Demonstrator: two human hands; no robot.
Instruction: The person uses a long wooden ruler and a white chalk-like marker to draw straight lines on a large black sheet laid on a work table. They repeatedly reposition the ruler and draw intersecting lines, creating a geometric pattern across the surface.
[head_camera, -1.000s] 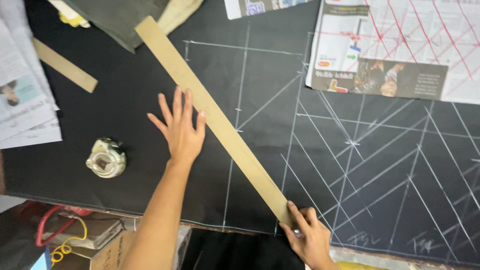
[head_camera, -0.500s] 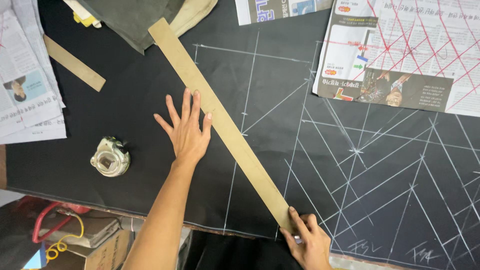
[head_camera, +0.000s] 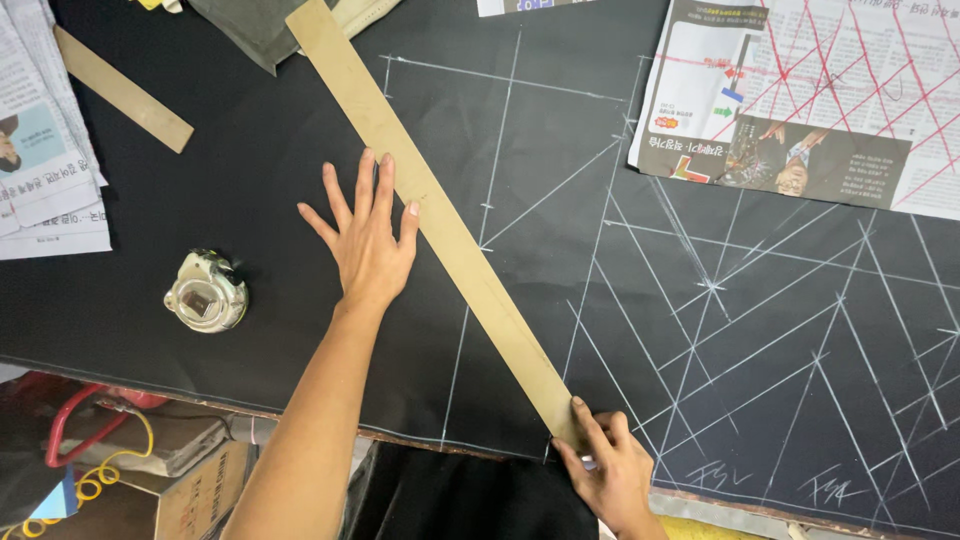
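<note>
Fingers spread, the left hand (head_camera: 368, 240) lies flat and open on the black cloth (head_camera: 250, 220), palm down, its forefinger tip touching the left edge of the long straightedge (head_camera: 440, 235); the forearm reaches in from the near edge; the right hand (head_camera: 608, 472) pinches the straightedge's near end, thumb on top, fingers curled beside it. Straightedge: a thin, flat, tan strip, matte, running diagonally from far left to near right across chalk lines (head_camera: 700, 290); these are white, fine, crossing in a lattice. Left of the open hand sits a rounded, shiny metal tape measure (head_camera: 206, 292); a shorter tan strip (head_camera: 122, 88) lies far left; printed newspaper (head_camera: 800, 110) lies far right.
</note>
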